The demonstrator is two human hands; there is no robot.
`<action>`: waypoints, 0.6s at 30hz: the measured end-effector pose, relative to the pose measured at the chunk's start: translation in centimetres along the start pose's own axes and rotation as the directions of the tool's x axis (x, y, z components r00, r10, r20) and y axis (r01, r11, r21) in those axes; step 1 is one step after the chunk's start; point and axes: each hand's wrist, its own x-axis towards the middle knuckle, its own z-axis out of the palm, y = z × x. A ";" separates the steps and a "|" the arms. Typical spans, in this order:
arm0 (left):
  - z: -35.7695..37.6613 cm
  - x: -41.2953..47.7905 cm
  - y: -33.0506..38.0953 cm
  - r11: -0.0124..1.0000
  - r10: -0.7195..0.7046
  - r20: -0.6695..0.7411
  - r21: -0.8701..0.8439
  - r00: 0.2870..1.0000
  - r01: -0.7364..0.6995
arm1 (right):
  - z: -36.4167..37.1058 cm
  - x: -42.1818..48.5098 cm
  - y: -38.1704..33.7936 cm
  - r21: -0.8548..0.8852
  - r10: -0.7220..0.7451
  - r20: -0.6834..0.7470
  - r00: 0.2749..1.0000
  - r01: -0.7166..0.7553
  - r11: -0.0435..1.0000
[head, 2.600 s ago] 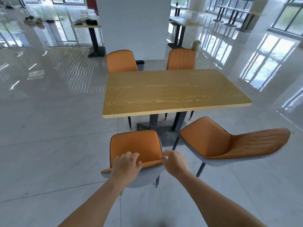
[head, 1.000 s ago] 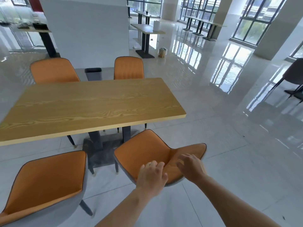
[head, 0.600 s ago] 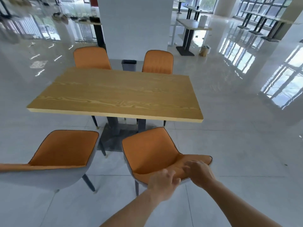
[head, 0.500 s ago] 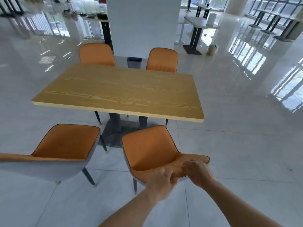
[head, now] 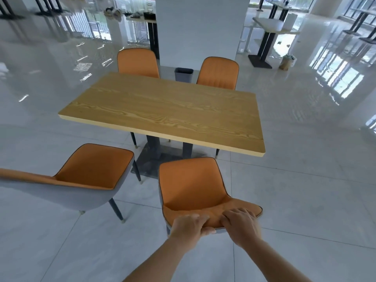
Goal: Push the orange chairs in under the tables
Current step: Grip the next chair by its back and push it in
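Observation:
An orange chair (head: 191,186) with a grey shell stands just in front of the wooden table (head: 166,110), its seat facing the table's near right side. My left hand (head: 190,226) and my right hand (head: 241,225) both grip the top edge of its backrest. A second orange chair (head: 91,169) stands to the left, pulled out and turned away from the table. Two more orange chairs (head: 138,63) (head: 218,73) sit tucked in at the far side.
A dark bin (head: 183,74) stands behind the table, in front of a white pillar (head: 199,29). Other tables (head: 272,25) stand further back on the glossy tiled floor. Open floor lies to the right and behind me.
I left the first chair and took hold of the right one's backrest with both hands. Its seat has swung round to face the table and sits closer to its edge.

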 end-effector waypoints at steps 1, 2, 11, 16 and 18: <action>0.0 -0.7 -1.0 1.000 0.009 0.005 -0.018 1.000 -0.009 | 0.1 -0.2 -0.9 -0.001 -0.003 0.005 1.000 0.003 1.000; 0.1 -1.4 -2.2 0.999 0.020 0.009 -0.040 1.000 -0.020 | 0.2 -0.4 -1.9 0.003 -0.006 0.012 1.000 0.006 1.000; -2.6 -6.1 -14.4 0.981 0.070 0.099 -0.190 0.993 -0.050 | 1.7 -2.0 -10.4 0.196 -0.020 -0.077 0.997 0.035 0.980; -3.4 -6.5 -16.1 0.977 0.079 0.071 -0.206 0.994 -0.063 | 1.6 -0.8 -12.5 0.124 0.064 -0.036 0.997 -0.059 0.991; -3.1 -6.7 -15.9 0.988 0.085 0.103 -0.137 0.991 -0.070 | 2.1 -0.8 -12.1 0.124 0.124 0.003 0.992 -0.124 0.985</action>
